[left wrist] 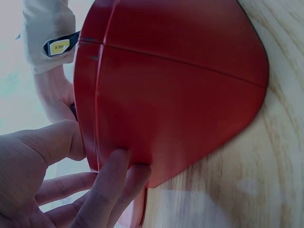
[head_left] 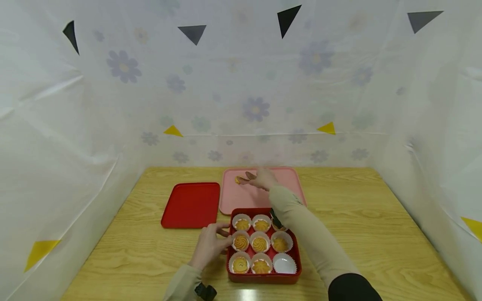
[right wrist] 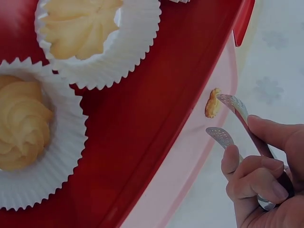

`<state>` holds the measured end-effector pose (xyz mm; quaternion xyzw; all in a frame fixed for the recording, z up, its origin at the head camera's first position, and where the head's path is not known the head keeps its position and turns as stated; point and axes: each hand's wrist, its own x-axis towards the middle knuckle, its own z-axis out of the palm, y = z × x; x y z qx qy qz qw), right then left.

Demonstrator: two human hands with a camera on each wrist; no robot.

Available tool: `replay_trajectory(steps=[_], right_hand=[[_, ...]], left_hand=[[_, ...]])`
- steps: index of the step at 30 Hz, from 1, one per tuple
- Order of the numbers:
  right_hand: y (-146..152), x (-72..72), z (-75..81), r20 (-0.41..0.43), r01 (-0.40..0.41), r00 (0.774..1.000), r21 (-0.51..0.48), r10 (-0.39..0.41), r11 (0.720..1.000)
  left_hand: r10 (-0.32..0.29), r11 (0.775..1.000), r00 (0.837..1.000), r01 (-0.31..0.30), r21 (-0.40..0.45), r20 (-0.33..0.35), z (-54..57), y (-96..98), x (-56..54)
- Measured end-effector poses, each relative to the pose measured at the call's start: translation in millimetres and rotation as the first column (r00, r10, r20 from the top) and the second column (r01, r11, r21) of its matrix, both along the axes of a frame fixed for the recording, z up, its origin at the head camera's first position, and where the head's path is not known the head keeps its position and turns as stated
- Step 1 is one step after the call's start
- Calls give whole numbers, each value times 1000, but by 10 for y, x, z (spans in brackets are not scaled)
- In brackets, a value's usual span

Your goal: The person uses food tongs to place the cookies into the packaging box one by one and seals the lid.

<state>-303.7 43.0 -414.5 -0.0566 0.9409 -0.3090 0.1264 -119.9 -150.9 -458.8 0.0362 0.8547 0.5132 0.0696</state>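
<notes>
My right hand (head_left: 263,179) grips a pair of metal tongs (right wrist: 259,137) with perforated ends, reaching over the pink tray (head_left: 237,200). The tong ends are spread apart; one overlaps a golden piped cookie (right wrist: 212,103) on the tray in the right wrist view. My left hand (head_left: 211,244) touches the left side of a red box (head_left: 263,279), thumb near its rim and fingertips against the outer wall. Inside the box stand white paper cups in rows. Several hold cookies, among them a swirled cookie (head_left: 260,244), while the front right cup (head_left: 284,264) is empty.
Left of the pink tray lies a flat red lid-like tray (head_left: 192,205). Both sit on a wood-grain table (head_left: 346,221). White flower-patterned sheeting (head_left: 241,96) surrounds the table at the back and sides. My right forearm (head_left: 312,234) crosses the box's back right corner.
</notes>
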Motion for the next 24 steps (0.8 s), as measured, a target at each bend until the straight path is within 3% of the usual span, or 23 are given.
replay_trajectory(steps=[15,24], right_hand=[[178,-51,64,-17,27,1000,126,-25,992],[5,-52,-16,3,38,999,-13,-38,999]], left_hand=[[5,1000,1000,-5,-1,10,5,13,6],[12,1000,1000,-12,3,9,0,12,11]])
